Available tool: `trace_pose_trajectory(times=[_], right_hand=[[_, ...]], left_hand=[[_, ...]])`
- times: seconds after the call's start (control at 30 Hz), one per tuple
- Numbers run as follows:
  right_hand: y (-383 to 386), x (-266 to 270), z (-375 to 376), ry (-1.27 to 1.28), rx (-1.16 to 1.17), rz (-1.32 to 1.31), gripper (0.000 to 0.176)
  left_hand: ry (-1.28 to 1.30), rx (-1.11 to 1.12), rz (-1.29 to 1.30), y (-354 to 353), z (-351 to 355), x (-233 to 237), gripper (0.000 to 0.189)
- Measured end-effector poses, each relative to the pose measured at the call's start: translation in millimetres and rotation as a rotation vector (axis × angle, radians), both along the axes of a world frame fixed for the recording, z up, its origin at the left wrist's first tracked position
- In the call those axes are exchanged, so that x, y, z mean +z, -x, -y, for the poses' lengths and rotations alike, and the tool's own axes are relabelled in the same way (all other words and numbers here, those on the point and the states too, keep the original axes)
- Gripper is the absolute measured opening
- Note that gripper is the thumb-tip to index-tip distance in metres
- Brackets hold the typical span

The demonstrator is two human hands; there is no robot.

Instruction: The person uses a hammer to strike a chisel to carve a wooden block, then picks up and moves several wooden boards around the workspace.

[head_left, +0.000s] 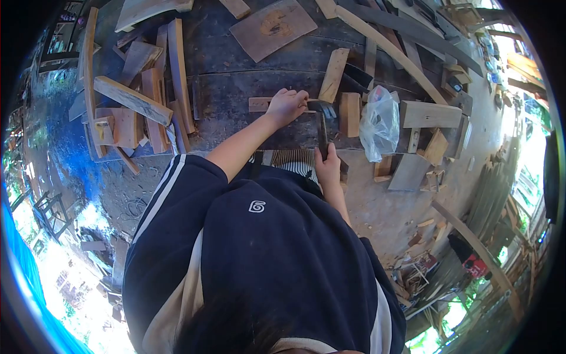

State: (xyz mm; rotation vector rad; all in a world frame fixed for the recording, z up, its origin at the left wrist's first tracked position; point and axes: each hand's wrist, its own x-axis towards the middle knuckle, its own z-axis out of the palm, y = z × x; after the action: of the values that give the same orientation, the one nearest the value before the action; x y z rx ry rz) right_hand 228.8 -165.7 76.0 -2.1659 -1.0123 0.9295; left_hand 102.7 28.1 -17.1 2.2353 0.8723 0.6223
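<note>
My right hand (pixel 328 167) is wrapped round the dark handle of a claw hammer (pixel 322 131) at the table's near edge. The hammer's metal head lies close to the fingertips of my left hand (pixel 286 108). That hand is closed in a pinch above a short, narrow wooden strip (pixel 257 104) lying on the dark workbench (pixel 230 84). What the pinched fingers hold is too small to make out. Right of the hammer head, a wooden block (pixel 350 114) and a longer wood piece (pixel 334 75) rest on the bench.
A clear plastic bag (pixel 379 125) sits right of the block. Several planks (pixel 134 100) are piled on the left. At the back lies a flat brown board (pixel 273 27). A long curved strip (pixel 392 52) crosses the right side, near more offcuts (pixel 431 114).
</note>
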Motion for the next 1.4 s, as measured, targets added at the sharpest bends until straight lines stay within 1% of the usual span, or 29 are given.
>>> trace_pose_trajectory(times=[0.03,0.17,0.23,0.33,0.37,0.4,0.43,0.47,0.53,0.57,0.63,0.7,0.77,0.83,0.9,0.93,0.97,1.0,1.07,1.1,1.13,1.17,1.2,1.23,1.27,1.33,1.4], right_hand=[[-1.1,-1.6,0.1,0.041,0.035,0.017,0.026],[-3.1,-3.4,-1.0,0.059,0.068,0.063,0.026],[-2.1,-6.8,0.3,-0.024,-0.006,0.02,0.026],[-0.3,-9.7,0.3,-0.044,0.005,0.06,0.026],[-1.6,-11.3,0.4,-0.045,0.004,0.06,0.026],[-4.0,-12.0,-0.7,0.004,0.056,0.09,0.025],[-5.6,-12.5,-1.2,0.053,0.108,0.119,0.025],[-6.6,-12.3,-0.5,0.052,0.107,0.121,0.025],[-5.2,-5.6,0.5,0.04,0.07,0.082,0.025],[-5.6,-9.7,4.8,0.039,0.072,0.081,0.025],[-6.6,-17.5,14.5,-0.072,0.014,0.053,0.02],[-7.2,-12.7,20.9,-0.053,-0.016,0.038,0.02],[-6.8,-8.1,27.3,-0.031,-0.051,0.027,0.019],[-9.9,-7.4,33.4,0.062,-0.088,-0.055,0.024],[-9.0,-4.7,38.7,0.071,-0.079,0.003,0.023],[-9.1,-5.1,39.3,0.078,-0.07,0.055,0.021],[-10.9,-8.0,40.2,0.08,-0.074,0.054,0.021],[-13.1,-12.1,43.5,0.136,-0.059,0.052,0.023],[-17.8,-19.0,51.1,0.202,-0.053,0.049,0.024],[-21.2,-23.6,52.7,0.261,-0.013,0.061,0.024],[-23.9,-26.6,54.0,0.32,0.026,0.072,0.025],[-25.9,-25.6,54.1,0.332,0.015,0.068,0.025],[-28.3,-21.4,50.3,0.377,0.049,0.086,0.026],[-30.6,-16.2,45.9,0.419,0.083,0.104,0.026],[-32.8,-10.1,41.8,0.423,0.076,0.103,0.026],[-34.8,-0.6,33.6,0.51,0.121,0.117,0.028],[-37.8,-11.1,39.2,0.501,0.124,0.106,0.029]], left_hand=[[0.005,0.004,0.001,-0.6,0.7,-0.5,0.027],[0.002,0.022,-0.001,-0.3,-0.3,-2.1,0.027],[0.02,0.025,0.017,0.0,-0.6,-2.6,0.027],[0.039,0.025,0.011,-1.0,-0.6,-1.8,0.027],[0.034,0.037,-0.042,-2.2,-0.2,-1.2,0.028],[0.028,0.049,-0.094,-3.4,-0.1,-0.7,0.03],[0.028,0.047,-0.092,-4.1,-0.2,-0.2,0.03],[0.026,0.047,-0.09,-4.9,-0.8,0.2,0.031],[0.024,0.05,-0.09,-3.6,-2.9,6.9,0.032],[0.008,0.015,-0.088,-1.7,-5.2,9.9,0.032],[-0.007,-0.018,-0.088,3.2,-17.3,20.4,0.031],[0.129,0.008,-0.087,8.7,-47.7,24.4,0.029],[0.246,0.232,-0.076,12.1,-84.1,19.3,0.026],[0.257,0.408,-0.071,15.5,-130.2,3.4,0.026],[0.158,0.509,-0.112,12.6,-177.4,-10.1,0.026],[0.046,0.525,-0.143,8.9,-199.9,-16.6,0.026],[-0.065,0.536,-0.176,4.3,-219.2,-22.1,0.026],[-0.062,0.528,-0.178,-1.7,-235.7,-30.7,0.026],[-0.312,0.564,-0.189,-13.9,-254.7,-31.9,0.024],[-0.304,0.557,-0.191,-19.1,-257.5,-14.1,0.024],[-0.054,0.532,-0.308,-24.9,-258.0,17.6,0.022],[0.196,0.498,-0.424,-30.7,-254.8,33.2,0.021],[0.17,0.516,-0.458,-34.5,-260.2,23.0,0.022],[0.172,0.504,-0.459,-35.6,-260.1,22.4,0.022],[0.21,0.51,-0.44,-35.5,-261.4,22.9,0.023],[0.246,0.518,-0.426,-36.2,-262.9,20.6,0.024],[0.087,0.486,-0.548,-34.8,-263.5,14.4,0.026]])
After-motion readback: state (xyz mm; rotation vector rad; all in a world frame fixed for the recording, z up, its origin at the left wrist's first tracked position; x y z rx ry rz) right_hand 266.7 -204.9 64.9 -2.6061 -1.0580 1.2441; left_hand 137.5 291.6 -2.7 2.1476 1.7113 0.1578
